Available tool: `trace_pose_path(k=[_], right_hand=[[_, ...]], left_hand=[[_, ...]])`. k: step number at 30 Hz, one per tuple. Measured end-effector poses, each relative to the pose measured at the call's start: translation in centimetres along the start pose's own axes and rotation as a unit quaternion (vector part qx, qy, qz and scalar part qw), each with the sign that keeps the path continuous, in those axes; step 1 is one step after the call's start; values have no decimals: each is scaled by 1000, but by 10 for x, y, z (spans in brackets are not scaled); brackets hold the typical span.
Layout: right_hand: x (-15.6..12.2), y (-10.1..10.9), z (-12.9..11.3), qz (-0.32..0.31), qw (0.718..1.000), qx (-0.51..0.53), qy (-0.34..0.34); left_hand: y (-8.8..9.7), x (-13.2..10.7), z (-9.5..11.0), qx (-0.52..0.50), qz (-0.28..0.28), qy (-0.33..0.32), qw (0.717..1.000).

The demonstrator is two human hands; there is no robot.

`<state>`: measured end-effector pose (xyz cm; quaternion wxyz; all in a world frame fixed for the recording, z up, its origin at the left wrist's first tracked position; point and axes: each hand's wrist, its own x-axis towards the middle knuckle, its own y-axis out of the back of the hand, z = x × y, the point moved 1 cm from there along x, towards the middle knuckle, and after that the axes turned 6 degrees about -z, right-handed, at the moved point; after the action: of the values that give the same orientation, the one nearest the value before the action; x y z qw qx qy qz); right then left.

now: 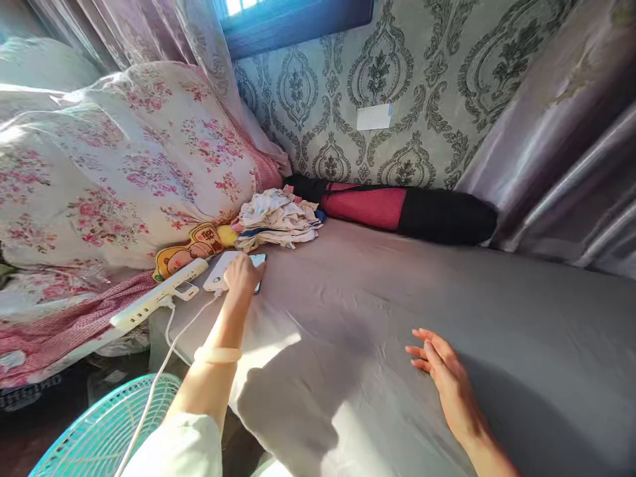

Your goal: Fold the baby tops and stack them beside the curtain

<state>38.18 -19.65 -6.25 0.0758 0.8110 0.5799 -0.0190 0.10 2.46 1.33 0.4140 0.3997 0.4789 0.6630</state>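
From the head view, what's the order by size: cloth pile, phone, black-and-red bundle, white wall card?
1. Black-and-red bundle
2. Cloth pile
3. White wall card
Unsure: phone, since the left hand seems to hide part of it.

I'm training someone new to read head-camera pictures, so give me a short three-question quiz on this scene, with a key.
1. True or false: the right hand holds nothing.

2. Which is nearest the left hand?
A) the round teal lattice grille
B) the flat white rectangular device
C) the small white rectangle on the patterned wall

3. What colour is the middle section of the long, black-ended fabric bag?

Key: 1. True. 2. B. 3. Pinkish red.
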Motion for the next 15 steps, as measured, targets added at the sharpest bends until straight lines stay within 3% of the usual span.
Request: trace_pose_path(k=[3, 5, 12, 15], right_hand=[[0, 1, 4, -4, 1000, 6, -13], [0, -1, 7, 1, 1000, 7, -8], [-4, -16, 9, -7, 999, -24, -19], [-6, -18, 4, -19, 999, -37, -33]], left_hand=[[10, 28, 17, -47, 104, -33, 993], [13, 52, 27, -68, 138, -64, 986], [11, 122, 33, -17, 156, -128, 979], [11, 145, 31, -53, 112, -152, 981]])
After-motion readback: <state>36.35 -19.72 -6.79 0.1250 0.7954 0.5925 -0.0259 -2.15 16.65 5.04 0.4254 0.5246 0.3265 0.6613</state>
